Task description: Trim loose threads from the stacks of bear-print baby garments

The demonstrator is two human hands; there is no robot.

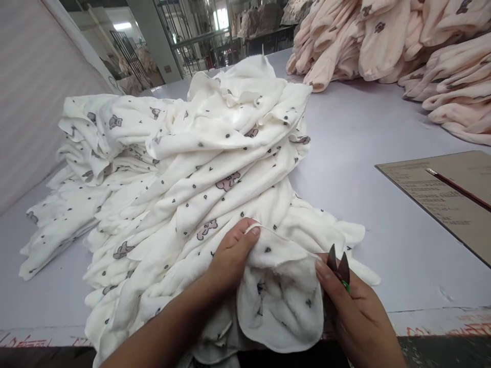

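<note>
A white fleece garment piece [284, 306] with small dark prints hangs between my hands at the table's front edge. My left hand [233, 250] pinches its upper edge between thumb and fingers. At the other end of that edge, my right hand [349, 301] grips the cloth with thumb and forefinger. Small thread snips [339, 266] with dark pointed blades and a bit of green sit in the same right hand, blades up and apart. Behind lies a large heap of white fleece garments [180, 189] with bear prints, partly hidden by my left arm.
Pink fleece garments [368, 46] are piled at the back right. A brown board with printed text [433, 199] lies on the right, a pencil [460, 189] on it. The pale table [345, 138] has red writing along its front edge. White sheeting [34, 92] hangs at the left.
</note>
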